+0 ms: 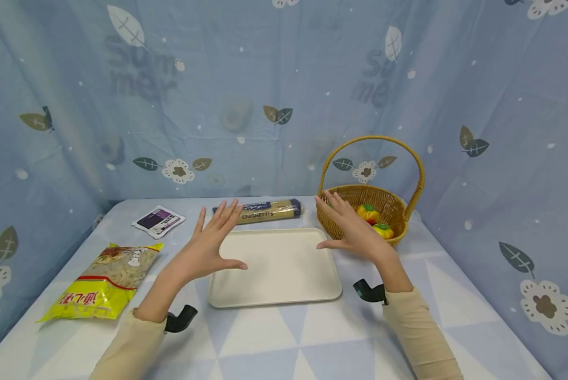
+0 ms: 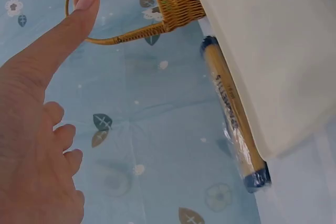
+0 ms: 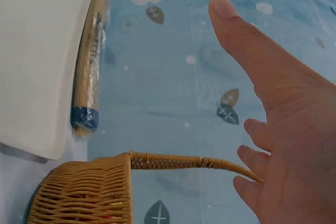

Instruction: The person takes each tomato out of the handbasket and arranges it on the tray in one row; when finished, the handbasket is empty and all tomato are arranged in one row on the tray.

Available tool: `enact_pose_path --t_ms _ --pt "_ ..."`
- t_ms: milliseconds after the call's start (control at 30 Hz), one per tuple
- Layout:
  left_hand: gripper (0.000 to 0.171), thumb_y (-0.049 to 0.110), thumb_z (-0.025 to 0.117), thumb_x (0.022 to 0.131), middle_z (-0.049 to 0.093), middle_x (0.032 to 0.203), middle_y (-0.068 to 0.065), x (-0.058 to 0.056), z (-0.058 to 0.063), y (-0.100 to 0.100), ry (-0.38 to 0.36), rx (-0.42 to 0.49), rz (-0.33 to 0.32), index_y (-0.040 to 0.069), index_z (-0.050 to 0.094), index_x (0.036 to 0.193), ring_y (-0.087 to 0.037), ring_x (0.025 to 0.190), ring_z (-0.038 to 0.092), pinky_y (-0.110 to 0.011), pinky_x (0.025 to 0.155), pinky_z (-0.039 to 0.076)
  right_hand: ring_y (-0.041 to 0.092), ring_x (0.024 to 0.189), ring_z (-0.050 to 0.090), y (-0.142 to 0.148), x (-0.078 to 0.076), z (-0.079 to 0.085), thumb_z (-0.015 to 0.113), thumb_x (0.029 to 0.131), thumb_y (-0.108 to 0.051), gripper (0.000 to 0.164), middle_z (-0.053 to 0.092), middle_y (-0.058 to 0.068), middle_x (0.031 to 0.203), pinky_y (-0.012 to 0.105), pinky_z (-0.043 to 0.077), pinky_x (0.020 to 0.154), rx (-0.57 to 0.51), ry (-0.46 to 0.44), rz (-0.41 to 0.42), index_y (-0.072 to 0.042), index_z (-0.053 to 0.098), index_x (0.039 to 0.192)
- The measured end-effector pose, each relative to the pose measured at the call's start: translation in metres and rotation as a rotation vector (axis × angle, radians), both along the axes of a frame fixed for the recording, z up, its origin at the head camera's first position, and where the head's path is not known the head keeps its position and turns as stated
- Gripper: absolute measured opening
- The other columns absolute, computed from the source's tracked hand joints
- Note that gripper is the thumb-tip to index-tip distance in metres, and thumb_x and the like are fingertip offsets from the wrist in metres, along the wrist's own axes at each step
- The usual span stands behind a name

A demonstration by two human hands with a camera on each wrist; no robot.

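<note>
Both hands hover over the table with fingers spread, each holding nothing. The left hand [image 1: 209, 250] is raised over the left edge of a cream rectangular tray [image 1: 276, 269], its thumb pointing inward. On the other side, the right hand [image 1: 352, 231] is by the tray's right edge and overlaps the wicker basket [image 1: 331, 221] in the head view. Inside that basket lie yellow-red toy-like peppers [image 1: 368, 214] with green tops. Behind the tray rests a packet of spaghetti [image 1: 270, 211], seen also in the right wrist view beside the tray.
A yellow bag of pasta [image 1: 105, 282] lies at the left of the table. Behind it is a small white and purple pouch [image 1: 158, 221]. The basket's tall arched handle [image 1: 376, 138] rises at the back right. Blue patterned curtains [image 1: 246, 95] surround the table.
</note>
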State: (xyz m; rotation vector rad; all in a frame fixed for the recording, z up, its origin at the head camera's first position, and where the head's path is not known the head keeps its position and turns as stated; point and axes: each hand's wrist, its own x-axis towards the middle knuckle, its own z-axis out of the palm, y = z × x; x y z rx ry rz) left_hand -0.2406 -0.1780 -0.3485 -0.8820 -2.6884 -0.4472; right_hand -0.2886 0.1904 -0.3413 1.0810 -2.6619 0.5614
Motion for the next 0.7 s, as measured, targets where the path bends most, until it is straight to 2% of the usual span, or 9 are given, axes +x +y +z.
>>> enact_pose_path --t_ms 133,267,467,533,700 --pt "0.124 0.056 0.079 0.07 -0.004 0.162 -0.003 0.005 -0.003 -0.011 -0.067 0.051 -0.011 0.018 -0.001 0.156 -0.025 0.147 -0.007 -0.052 0.114 -0.012 0.027 0.147 -0.004 0.005 -0.004 -0.002 0.074 0.08 -0.045 0.099 -0.003 0.001 0.162 0.06 0.021 0.111 -0.051 -0.069 -0.011 -0.025 0.013 0.156" --pt "0.123 0.053 0.08 0.07 0.0 0.162 -0.006 0.01 -0.009 -0.021 -0.149 0.124 -0.027 0.018 0.0 0.156 -0.029 0.147 -0.003 -0.054 0.115 -0.007 0.03 0.147 -0.001 0.012 -0.009 -0.006 0.073 0.081 -0.046 0.098 -0.001 0.0 0.162 0.062 0.026 0.108 -0.091 -0.133 -0.028 -0.03 0.012 0.156" --pt "0.122 0.052 0.081 0.069 0.001 0.162 -0.004 0.019 -0.022 -0.03 -0.284 0.2 0.002 0.024 0.001 0.156 -0.028 0.147 -0.002 -0.055 0.115 0.002 0.035 0.146 0.01 0.023 -0.019 -0.011 0.072 0.082 -0.048 0.095 0.005 0.006 0.162 0.061 0.028 0.107 -0.079 -0.157 -0.045 -0.023 0.017 0.156" --pt "0.122 0.052 0.081 0.068 0.001 0.162 -0.005 0.021 -0.026 -0.032 -0.315 0.216 0.011 0.025 0.002 0.156 -0.029 0.147 -0.001 -0.056 0.115 0.005 0.037 0.144 0.014 0.026 -0.021 -0.01 0.071 0.083 -0.047 0.094 0.007 0.009 0.161 0.062 0.029 0.106 -0.075 -0.16 -0.043 -0.021 0.018 0.156" --pt "0.12 0.056 0.079 0.068 0.006 0.161 -0.01 0.024 -0.036 -0.034 -0.352 0.239 0.023 0.022 0.005 0.157 -0.04 0.144 0.005 -0.061 0.112 0.013 0.038 0.139 0.03 0.034 -0.027 -0.007 0.069 0.085 -0.047 0.091 0.009 0.008 0.161 0.058 0.035 0.105 -0.078 -0.211 -0.052 -0.021 0.019 0.156"
